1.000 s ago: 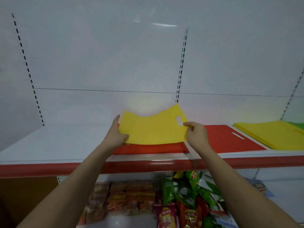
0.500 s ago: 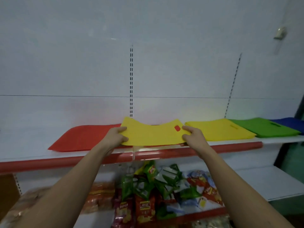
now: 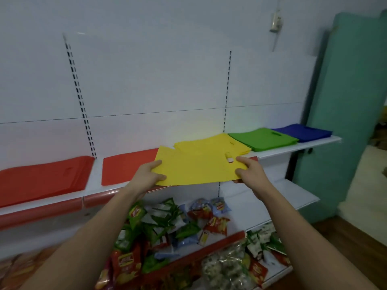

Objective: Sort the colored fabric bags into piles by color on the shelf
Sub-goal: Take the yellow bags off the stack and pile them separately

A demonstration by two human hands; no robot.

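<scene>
I hold a flat yellow fabric bag (image 3: 196,168) level above the shelf's front edge. My left hand (image 3: 147,175) pinches its left edge and my right hand (image 3: 249,170) pinches its right edge near the handle slot. Just behind it lies the yellow pile (image 3: 211,145). On the white shelf (image 3: 314,143) lie a red pile (image 3: 39,178) at far left, another red pile (image 3: 127,167), then the green pile (image 3: 262,139) and the blue pile (image 3: 301,132) to the right.
The shelf has a red front strip (image 3: 52,208). Below it, snack packets (image 3: 178,225) fill the lower shelves. A teal panel (image 3: 343,101) stands at the shelf's right end, with wooden floor (image 3: 356,233) beside it.
Both hands have carried the yellow bag to the right, from over the red pile to just in front of the yellow pile. The view has swung right, revealing the blue pile and teal panel.
</scene>
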